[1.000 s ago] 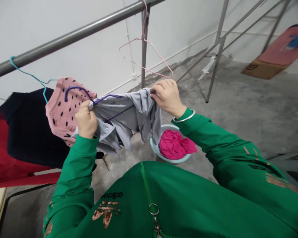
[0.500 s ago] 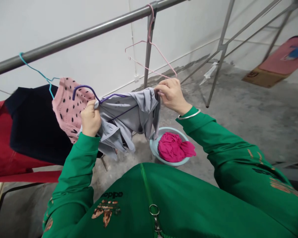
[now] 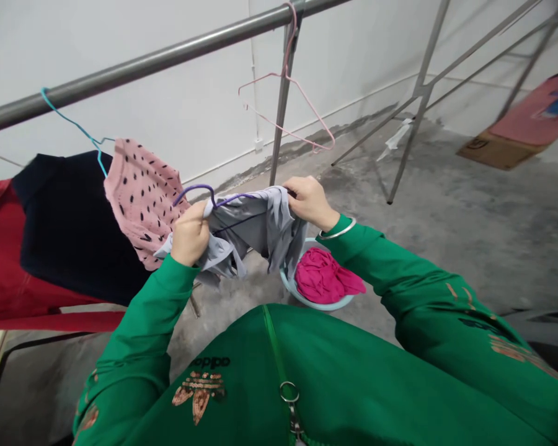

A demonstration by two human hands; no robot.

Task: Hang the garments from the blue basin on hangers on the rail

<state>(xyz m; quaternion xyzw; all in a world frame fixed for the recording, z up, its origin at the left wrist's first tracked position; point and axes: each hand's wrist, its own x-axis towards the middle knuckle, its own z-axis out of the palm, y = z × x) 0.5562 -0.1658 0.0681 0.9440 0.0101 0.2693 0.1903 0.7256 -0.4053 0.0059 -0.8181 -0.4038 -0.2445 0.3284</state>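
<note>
Between my hands stretches a grey shirt (image 3: 253,226), its cloth bunched and hanging in folds. A purple hanger (image 3: 235,198) lies partly inside it, with the hook sticking out at the left above my knuckles. My left hand (image 3: 190,235) is closed around the shirt's edge beside the hook. On the other side, my right hand (image 3: 310,199) pinches the gathered cloth near the hanger's far end; the fingertips are partly hidden by the fabric. Below hangs the shirt's loose lower part, in front of the rim of a light blue basin (image 3: 291,288) holding bright pink cloth (image 3: 325,279).
A metal rail (image 3: 167,57) crosses above. From it hang a pink hanger (image 3: 288,80), a pink spotted sweater (image 3: 142,198) on a turquoise hanger (image 3: 74,124), a dark garment (image 3: 74,229) and a red one (image 3: 0,260). A cardboard box (image 3: 497,147) stands far right.
My hands have drawn closer together and a little lower, the left one moving right. The grey shirt and purple hanger have moved with them, and the cloth is more bunched.
</note>
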